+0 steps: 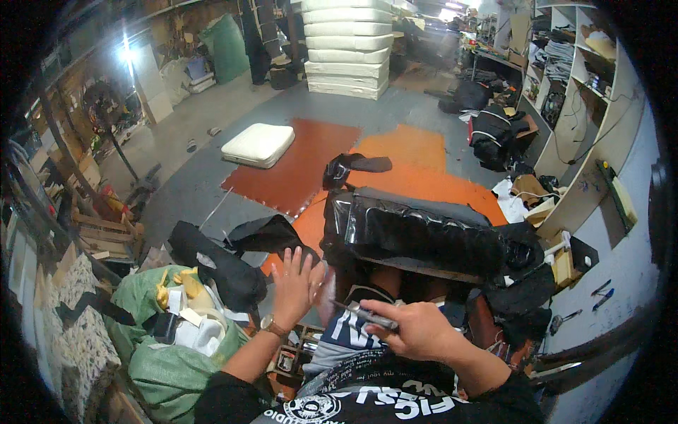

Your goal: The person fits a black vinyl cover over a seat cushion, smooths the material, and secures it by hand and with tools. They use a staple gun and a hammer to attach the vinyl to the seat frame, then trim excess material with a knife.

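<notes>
My left hand (pixel 295 283) is raised with its fingers spread and nothing in its grasp, a watch (pixel 270 324) on the wrist. It is nearest to the left end of a long padded piece (pixel 409 230) covered in glossy black material. My right hand (pixel 420 328) is closed round a silver metal hand tool (pixel 378 316) with a slim dark tip pointing left. Its exact kind is too small to make out. The padded piece lies across in front of me, over my legs. Loose black material (pixel 272 237) spreads out beyond my left hand.
Orange (pixel 466 187) and red-brown (pixel 304 166) sheets cover part of the grey floor, with a white cushion (pixel 260 145) on them. White cushions (pixel 348 49) are stacked behind. Green sacks (pixel 169 371) stand at my left; shelving (pixel 593 134) lines the right.
</notes>
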Demonstrator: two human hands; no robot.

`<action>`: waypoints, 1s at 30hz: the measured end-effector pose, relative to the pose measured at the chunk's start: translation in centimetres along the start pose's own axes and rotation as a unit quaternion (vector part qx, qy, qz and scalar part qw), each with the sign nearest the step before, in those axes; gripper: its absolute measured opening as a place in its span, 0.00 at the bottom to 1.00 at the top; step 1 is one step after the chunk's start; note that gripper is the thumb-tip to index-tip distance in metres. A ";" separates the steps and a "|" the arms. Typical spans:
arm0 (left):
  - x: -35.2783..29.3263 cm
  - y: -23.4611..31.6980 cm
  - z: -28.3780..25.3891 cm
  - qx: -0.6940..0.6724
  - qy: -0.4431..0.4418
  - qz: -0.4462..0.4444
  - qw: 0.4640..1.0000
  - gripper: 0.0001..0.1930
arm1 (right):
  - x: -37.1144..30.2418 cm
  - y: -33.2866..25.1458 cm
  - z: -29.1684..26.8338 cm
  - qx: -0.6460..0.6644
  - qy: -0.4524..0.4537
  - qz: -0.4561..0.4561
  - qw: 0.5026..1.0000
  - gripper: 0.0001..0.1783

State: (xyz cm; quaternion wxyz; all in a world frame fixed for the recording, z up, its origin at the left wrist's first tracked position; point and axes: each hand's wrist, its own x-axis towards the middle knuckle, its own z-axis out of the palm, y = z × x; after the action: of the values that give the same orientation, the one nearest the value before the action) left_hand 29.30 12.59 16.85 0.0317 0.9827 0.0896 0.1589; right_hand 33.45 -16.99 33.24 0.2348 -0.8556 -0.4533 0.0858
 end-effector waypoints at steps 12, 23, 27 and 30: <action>-0.4 0.3 -2.7 0.063 -0.051 0.235 0.968 0.35 | 3.3 -0.8 3.0 -0.033 0.026 0.030 0.999 0.27; 0.6 2.3 -6.0 -0.457 -0.208 0.157 0.850 0.52 | 3.0 1.3 1.1 0.087 0.181 0.056 0.978 0.39; -0.7 9.8 -9.4 -0.748 -0.183 0.090 0.631 0.66 | 4.3 1.4 0.0 0.205 0.178 0.026 0.962 0.40; 0.0 14.9 -6.0 -0.768 -0.006 0.032 0.639 0.42 | 4.8 1.3 -0.7 0.167 0.087 -0.099 0.977 0.31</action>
State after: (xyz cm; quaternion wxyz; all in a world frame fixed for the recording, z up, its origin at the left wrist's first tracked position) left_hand 29.86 -1.80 23.86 0.7706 0.6079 -0.0961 0.1652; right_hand 37.40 -13.95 33.50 0.4199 -0.7597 -0.4926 0.0619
